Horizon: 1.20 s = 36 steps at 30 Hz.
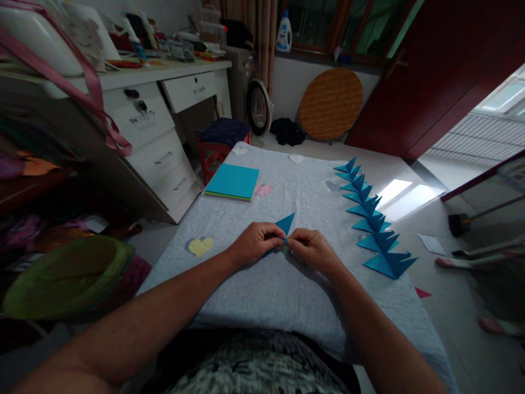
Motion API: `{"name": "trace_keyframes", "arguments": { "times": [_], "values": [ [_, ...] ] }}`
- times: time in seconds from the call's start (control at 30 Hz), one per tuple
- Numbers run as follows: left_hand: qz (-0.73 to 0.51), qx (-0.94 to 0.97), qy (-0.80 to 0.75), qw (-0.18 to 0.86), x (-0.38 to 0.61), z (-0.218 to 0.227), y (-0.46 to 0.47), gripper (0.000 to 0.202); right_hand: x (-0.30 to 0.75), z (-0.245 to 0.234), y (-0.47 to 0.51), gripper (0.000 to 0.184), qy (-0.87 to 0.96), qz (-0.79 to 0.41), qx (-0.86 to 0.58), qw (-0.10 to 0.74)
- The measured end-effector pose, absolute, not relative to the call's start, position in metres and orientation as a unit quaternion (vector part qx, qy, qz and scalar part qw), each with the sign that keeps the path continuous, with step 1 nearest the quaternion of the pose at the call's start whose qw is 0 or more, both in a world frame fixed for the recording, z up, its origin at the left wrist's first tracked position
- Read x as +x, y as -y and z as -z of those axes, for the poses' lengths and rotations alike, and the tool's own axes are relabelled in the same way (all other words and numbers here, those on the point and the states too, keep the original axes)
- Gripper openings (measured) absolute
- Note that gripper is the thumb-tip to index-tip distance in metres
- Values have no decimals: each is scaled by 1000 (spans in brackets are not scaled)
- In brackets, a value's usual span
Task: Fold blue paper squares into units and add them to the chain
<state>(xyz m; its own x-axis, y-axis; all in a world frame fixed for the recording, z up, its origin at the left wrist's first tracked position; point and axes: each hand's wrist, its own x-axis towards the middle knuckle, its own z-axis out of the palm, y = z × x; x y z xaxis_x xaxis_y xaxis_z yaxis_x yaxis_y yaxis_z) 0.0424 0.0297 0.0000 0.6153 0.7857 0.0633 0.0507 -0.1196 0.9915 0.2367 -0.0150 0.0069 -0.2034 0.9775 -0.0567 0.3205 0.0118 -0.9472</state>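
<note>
Both my hands meet over the middle of a grey cloth-covered table. My left hand and my right hand pinch a folded blue paper piece between their fingertips; its pointed tip sticks up and away from me. Most of the piece is hidden under my fingers. A row of several finished blue folded paper pieces lies along the table's right edge, running from near my right hand to the far side.
A stack of blue square paper lies at the far left of the table, a pink heart beside it and a yellow heart near my left hand. A white desk with drawers stands left, a red stool behind.
</note>
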Motion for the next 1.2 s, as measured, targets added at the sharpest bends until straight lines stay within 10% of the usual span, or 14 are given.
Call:
{"name": "trace_keyframes", "arguments": {
  "times": [1.2],
  "values": [
    [-288, 680, -292, 608, 41, 5, -33, 11, 236, -9, 15, 23, 673, -417, -527, 311]
  ]
}}
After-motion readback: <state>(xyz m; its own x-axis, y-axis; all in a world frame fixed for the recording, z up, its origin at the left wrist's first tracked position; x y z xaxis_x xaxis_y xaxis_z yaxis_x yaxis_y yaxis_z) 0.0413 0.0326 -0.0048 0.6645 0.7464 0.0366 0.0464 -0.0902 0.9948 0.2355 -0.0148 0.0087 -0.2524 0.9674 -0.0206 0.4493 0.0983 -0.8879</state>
